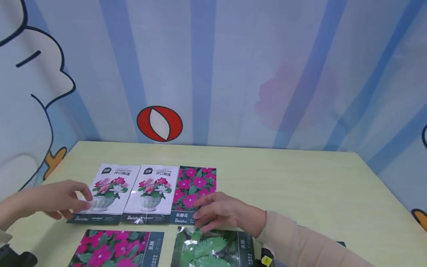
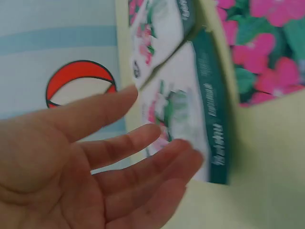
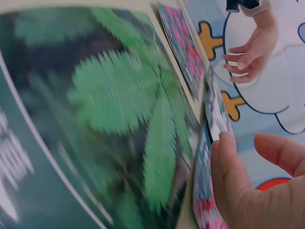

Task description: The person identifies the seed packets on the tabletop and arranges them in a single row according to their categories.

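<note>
In the head view, three seed packets stand side by side in a back row: a white packet with a potted flower (image 1: 115,189), a matching white packet (image 1: 151,189), and a packet of magenta flowers (image 1: 195,183). My left hand (image 1: 56,198) hovers at the leftmost packet's left edge, fingers loosely bent and holding nothing. Over the lower right corner of the magenta packet is my right hand (image 1: 225,212), its fingers relaxed with nothing between them. In front lie a second magenta-flower packet (image 1: 110,249), turned sideways, and a green-leaf packet (image 1: 210,249), partly below the frame.
The pale wooden table (image 1: 283,181) meets a blue striped backdrop (image 1: 230,74) with cartoon prints at its back edge. A dark corner of another flat item (image 1: 341,243) peeks out behind the right sleeve (image 1: 300,241).
</note>
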`<move>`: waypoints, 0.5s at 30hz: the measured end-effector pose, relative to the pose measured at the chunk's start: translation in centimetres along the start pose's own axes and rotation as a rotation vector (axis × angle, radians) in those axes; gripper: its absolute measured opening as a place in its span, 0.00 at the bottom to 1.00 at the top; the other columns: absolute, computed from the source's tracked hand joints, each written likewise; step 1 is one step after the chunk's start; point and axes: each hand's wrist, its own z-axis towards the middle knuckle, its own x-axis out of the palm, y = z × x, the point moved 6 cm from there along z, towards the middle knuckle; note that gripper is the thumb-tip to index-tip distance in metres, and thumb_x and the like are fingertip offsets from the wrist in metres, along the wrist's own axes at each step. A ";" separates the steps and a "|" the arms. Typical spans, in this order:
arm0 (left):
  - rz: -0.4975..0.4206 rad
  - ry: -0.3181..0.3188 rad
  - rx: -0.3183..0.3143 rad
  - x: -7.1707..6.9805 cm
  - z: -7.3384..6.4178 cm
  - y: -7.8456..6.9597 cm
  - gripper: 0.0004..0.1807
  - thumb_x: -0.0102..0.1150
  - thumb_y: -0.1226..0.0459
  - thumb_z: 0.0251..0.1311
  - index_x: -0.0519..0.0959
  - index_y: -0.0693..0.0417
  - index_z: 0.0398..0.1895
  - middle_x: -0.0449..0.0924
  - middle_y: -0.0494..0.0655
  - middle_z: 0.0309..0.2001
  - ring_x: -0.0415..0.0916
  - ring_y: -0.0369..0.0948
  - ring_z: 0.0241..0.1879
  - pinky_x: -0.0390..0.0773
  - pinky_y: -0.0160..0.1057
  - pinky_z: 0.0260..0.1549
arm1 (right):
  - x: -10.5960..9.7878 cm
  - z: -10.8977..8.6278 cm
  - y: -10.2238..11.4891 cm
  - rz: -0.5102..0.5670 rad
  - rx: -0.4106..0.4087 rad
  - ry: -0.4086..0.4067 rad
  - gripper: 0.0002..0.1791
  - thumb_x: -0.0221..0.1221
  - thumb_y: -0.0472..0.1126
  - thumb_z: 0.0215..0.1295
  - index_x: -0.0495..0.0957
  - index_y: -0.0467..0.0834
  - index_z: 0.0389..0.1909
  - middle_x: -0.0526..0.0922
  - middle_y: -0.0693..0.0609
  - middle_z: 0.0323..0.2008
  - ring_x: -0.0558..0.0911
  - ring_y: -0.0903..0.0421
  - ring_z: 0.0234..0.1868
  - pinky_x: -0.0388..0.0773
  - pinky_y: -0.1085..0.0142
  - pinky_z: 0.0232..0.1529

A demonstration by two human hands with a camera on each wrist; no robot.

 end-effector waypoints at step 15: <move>-0.354 0.252 -0.258 7.2 5.4 14.6 0.35 0.55 0.42 0.57 0.69 0.62 0.54 0.77 0.49 0.41 0.77 0.45 0.39 0.79 0.44 0.40 | 4.8 -0.4 -1.8 0.086 0.093 0.159 0.21 0.54 0.29 0.63 0.69 0.33 0.57 0.80 0.36 0.46 0.80 0.43 0.48 0.77 0.52 0.47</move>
